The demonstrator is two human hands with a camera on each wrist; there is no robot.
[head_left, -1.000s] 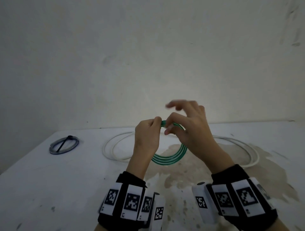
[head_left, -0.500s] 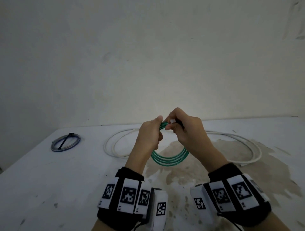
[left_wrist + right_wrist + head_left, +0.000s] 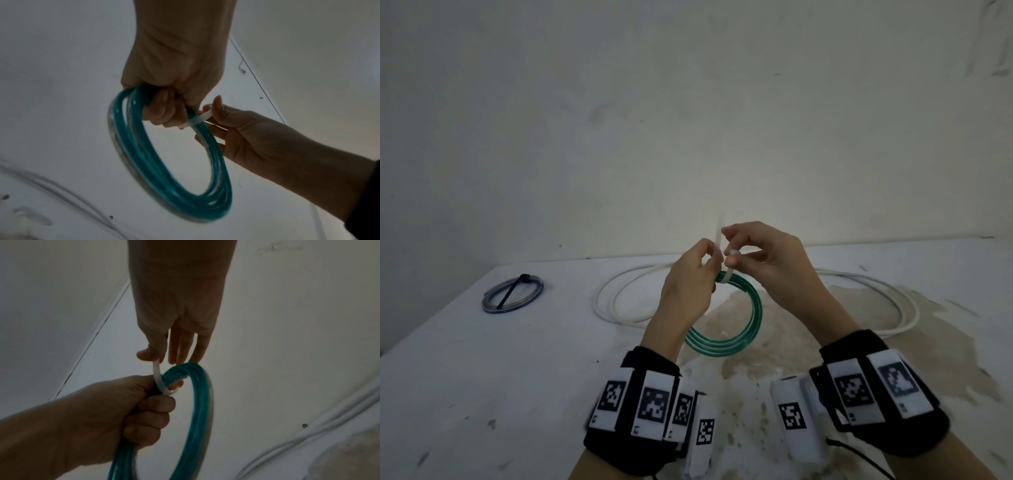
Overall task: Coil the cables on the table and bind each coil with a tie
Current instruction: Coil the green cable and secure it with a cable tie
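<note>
I hold a green cable coil [image 3: 743,329] upright above the table [image 3: 482,377]. My left hand [image 3: 697,274] grips the top of the coil [image 3: 164,170] in its curled fingers. A white tie [image 3: 725,274] loops around the strands there, and its tail sticks up between my hands. My right hand [image 3: 751,257] pinches the tie [image 3: 157,376] between thumb and forefinger just above the coil [image 3: 197,402], with its other fingers extended. In the left wrist view the tie [image 3: 195,121] runs from my left fingers to my right hand [image 3: 246,138].
A long white cable [image 3: 613,305] lies in loose loops on the table behind my hands and reaches to the right [image 3: 900,308]. A small coil bound with a black tie [image 3: 512,294] sits at the far left. The wall [image 3: 688,120] rises behind the table.
My right hand closed from spread fingers onto the coil's top, then drew the white tie up. The tie now shows looped around the strands, and both hands have risen slightly.
</note>
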